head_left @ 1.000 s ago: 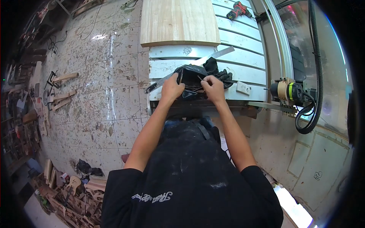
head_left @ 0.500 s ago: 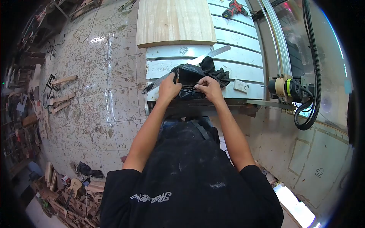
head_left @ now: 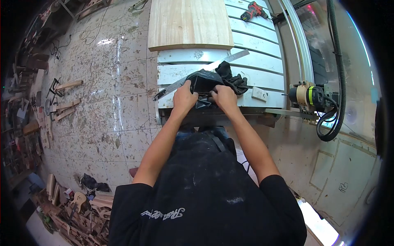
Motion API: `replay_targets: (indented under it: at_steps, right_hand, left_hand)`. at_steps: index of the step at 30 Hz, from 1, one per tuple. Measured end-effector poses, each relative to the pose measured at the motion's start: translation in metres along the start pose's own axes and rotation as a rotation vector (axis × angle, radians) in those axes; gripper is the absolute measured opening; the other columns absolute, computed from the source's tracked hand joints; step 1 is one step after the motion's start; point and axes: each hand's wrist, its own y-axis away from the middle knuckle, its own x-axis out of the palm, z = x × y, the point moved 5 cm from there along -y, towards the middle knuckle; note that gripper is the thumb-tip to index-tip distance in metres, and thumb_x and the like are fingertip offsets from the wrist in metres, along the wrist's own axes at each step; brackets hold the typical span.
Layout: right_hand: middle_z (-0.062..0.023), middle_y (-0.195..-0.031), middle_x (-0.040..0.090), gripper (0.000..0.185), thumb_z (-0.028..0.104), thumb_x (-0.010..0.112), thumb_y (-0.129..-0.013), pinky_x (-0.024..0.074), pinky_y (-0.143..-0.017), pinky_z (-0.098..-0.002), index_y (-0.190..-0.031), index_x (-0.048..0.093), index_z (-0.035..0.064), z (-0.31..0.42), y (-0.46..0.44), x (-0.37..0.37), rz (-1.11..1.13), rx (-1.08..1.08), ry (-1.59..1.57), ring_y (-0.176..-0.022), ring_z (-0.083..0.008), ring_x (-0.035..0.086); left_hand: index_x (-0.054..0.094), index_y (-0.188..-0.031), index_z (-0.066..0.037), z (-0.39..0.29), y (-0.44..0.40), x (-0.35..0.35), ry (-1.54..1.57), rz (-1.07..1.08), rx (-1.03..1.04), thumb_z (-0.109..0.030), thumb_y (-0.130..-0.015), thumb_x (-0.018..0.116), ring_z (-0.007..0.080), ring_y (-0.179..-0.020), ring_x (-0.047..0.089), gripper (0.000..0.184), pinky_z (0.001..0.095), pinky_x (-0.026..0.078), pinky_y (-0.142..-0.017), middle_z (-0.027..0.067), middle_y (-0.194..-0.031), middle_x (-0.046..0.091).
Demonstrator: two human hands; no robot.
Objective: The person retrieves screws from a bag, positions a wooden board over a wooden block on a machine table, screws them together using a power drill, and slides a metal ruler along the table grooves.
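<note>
A shiny black bag (head_left: 205,77), its mouth facing me, rests at the near edge of the white slatted table (head_left: 269,67). My left hand (head_left: 185,98) is closed on the bag's left edge. At the right edge, my right hand (head_left: 224,97) is also closed, fingers curled over the rim. The bag's inside is dark and I cannot make out what it holds. Against its far right side lies a crumpled dark cloth item, apparently a glove (head_left: 236,82). A long metal ruler (head_left: 236,56) passes diagonally behind the bag.
A thick wooden panel (head_left: 191,24) covers the table's far left. Beyond it to the right sits a red and black cordless drill (head_left: 254,11). A small white block (head_left: 259,94) is right of the glove. The machine's spindle (head_left: 305,94) hangs at the right.
My right hand has turned from a fingertip pinch inside the mouth to a grip with its back upward. My left fingers have shifted slightly along the edge, and the bag's opening has changed shape.
</note>
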Motion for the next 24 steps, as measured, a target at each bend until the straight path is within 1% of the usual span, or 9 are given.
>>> replay_targets:
  at_steps: [2, 5, 9, 12, 14, 17, 21, 23, 24]
  right_hand:
    - [-0.0227, -0.085, 0.069, 0.024, 0.027, 0.073, -0.082, 0.0535, -0.078, -0.0517, -0.086, 0.071, 0.0036, 0.003, -0.001, 0.004, 0.079, 0.06, 0.209, -0.089, -0.0426, 0.067]
    - [-0.0227, -0.086, 0.069, 0.023, 0.025, 0.076, -0.079, 0.0539, -0.08, -0.0514, -0.088, 0.072, 0.0041, 0.009, 0.0, -0.001, 0.151, 0.062, 0.238, -0.092, -0.043, 0.067]
    - [-0.0226, -0.09, 0.071, 0.025, 0.026, 0.078, -0.077, 0.0546, -0.08, -0.0512, -0.088, 0.073, 0.0044, 0.01, -0.004, 0.001, 0.166, 0.086, 0.274, -0.091, -0.043, 0.068]
    - [-0.0233, -0.094, 0.071, 0.026, 0.026, 0.078, -0.076, 0.0553, -0.081, -0.0504, -0.089, 0.074, 0.0036, 0.01, -0.011, 0.003, 0.204, 0.167, 0.249, -0.094, -0.0422, 0.069]
    - [-0.024, -0.1, 0.071, 0.026, 0.021, 0.075, -0.078, 0.0556, -0.085, -0.0487, -0.095, 0.074, 0.0013, 0.01, -0.013, 0.006, 0.25, 0.208, 0.286, -0.1, -0.0407, 0.069]
    - [-0.0244, -0.101, 0.071, 0.025, 0.019, 0.073, -0.078, 0.0557, -0.085, -0.0487, -0.096, 0.074, 0.0013, 0.008, -0.015, 0.014, 0.273, 0.212, 0.318, -0.101, -0.0404, 0.069]
    - [-0.0247, -0.1, 0.071, 0.024, 0.017, 0.071, -0.078, 0.0551, -0.085, -0.0494, -0.097, 0.073, 0.0015, 0.01, -0.007, 0.006, 0.278, 0.164, 0.314, -0.099, -0.0414, 0.069]
    - [-0.0241, -0.093, 0.071, 0.025, 0.02, 0.072, -0.078, 0.0544, -0.083, -0.0509, -0.096, 0.073, 0.003, 0.0, -0.006, 0.003, 0.131, 0.175, 0.179, -0.094, -0.0432, 0.068]
    - [-0.0241, -0.093, 0.071, 0.025, 0.02, 0.072, -0.078, 0.0544, -0.083, -0.0509, -0.096, 0.073, 0.003, -0.004, -0.005, 0.004, 0.133, 0.173, 0.18, -0.094, -0.0432, 0.068]
  left_hand:
    - [0.057, -0.103, -0.001, 0.0, 0.0, 0.0, -0.001, -0.007, 0.006, -0.019, -0.077, 0.067, 0.0503, -0.094, 0.064, 0.034, 0.0562, 0.05, -0.083, 0.0315, -0.091, 0.067]
    - [0.057, -0.104, -0.001, 0.002, 0.0, -0.001, 0.01, -0.013, -0.012, -0.019, -0.076, 0.067, 0.0504, -0.094, 0.064, 0.034, 0.0559, 0.05, -0.084, 0.0313, -0.092, 0.067]
    - [0.057, -0.107, -0.002, 0.002, -0.001, 0.0, 0.009, -0.022, -0.009, -0.019, -0.076, 0.067, 0.05, -0.094, 0.064, 0.037, 0.0557, 0.05, -0.084, 0.0311, -0.093, 0.068]
    - [0.058, -0.106, -0.001, 0.001, 0.001, 0.001, -0.001, -0.028, -0.01, -0.02, -0.076, 0.067, 0.0499, -0.093, 0.064, 0.037, 0.0553, 0.05, -0.084, 0.0311, -0.093, 0.067]
    - [0.058, -0.104, -0.001, -0.001, 0.002, 0.001, -0.006, -0.025, -0.012, -0.022, -0.075, 0.066, 0.0501, -0.093, 0.064, 0.037, 0.0551, 0.05, -0.083, 0.0314, -0.093, 0.067]
    - [0.058, -0.104, -0.001, -0.002, 0.003, 0.003, -0.02, -0.018, -0.009, -0.021, -0.074, 0.067, 0.0501, -0.092, 0.064, 0.037, 0.0554, 0.05, -0.082, 0.0317, -0.091, 0.067]
    - [0.058, -0.108, -0.003, -0.002, 0.004, 0.004, -0.035, -0.014, -0.013, -0.018, -0.075, 0.068, 0.0483, -0.091, 0.066, 0.037, 0.0562, 0.051, -0.082, 0.0295, -0.088, 0.068]
    - [0.058, -0.107, -0.003, -0.002, 0.004, 0.003, -0.026, -0.013, -0.019, -0.018, -0.075, 0.068, 0.0486, -0.09, 0.066, 0.037, 0.0563, 0.051, -0.082, 0.0296, -0.088, 0.068]
    - [0.058, -0.107, -0.003, -0.001, 0.004, 0.004, -0.028, -0.01, -0.013, -0.018, -0.075, 0.068, 0.0488, -0.09, 0.066, 0.037, 0.0562, 0.051, -0.082, 0.0297, -0.088, 0.068]
